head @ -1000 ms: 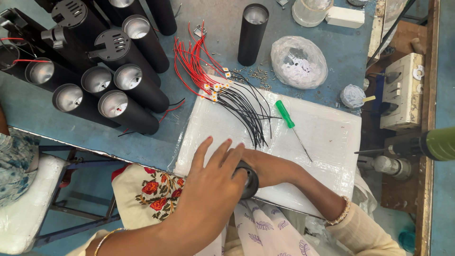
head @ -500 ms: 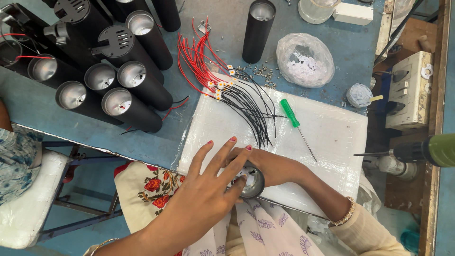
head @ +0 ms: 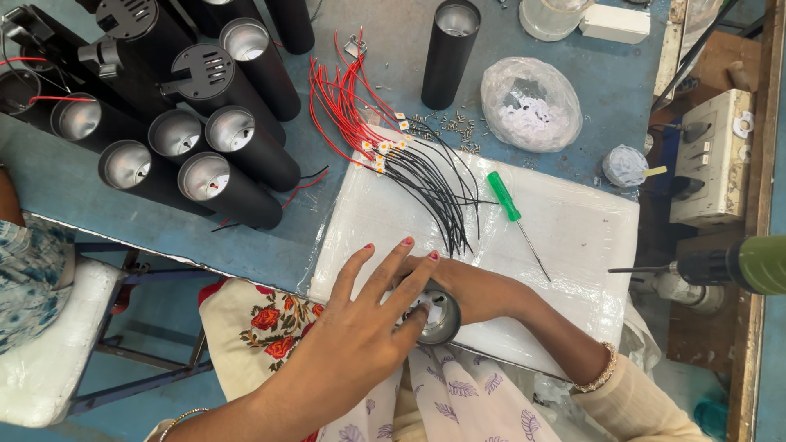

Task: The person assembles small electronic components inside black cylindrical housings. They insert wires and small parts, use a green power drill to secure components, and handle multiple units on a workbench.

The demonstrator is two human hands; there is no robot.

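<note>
Fingers (head: 385, 270) of left hand (head: 352, 344) now spread wide, fingertip pressing into the metal cylinder's (head: 438, 315) open end; 1 s ago flatter over it. Right hand (head: 479, 290) wraps it from 3 o'clock, at white pad's (head: 573, 229) 6 o'clock edge. Screwdriver (head: 506, 199) untouched at 1 o'clock.

wires (head: 426, 176) ahead, screwdriver (head: 509, 205) right, tubes (head: 205, 155) left

Left hand (head: 360, 327) fingers spread, palm down, right hand (head: 471, 290) curled beneath it, forearms crossing
</note>
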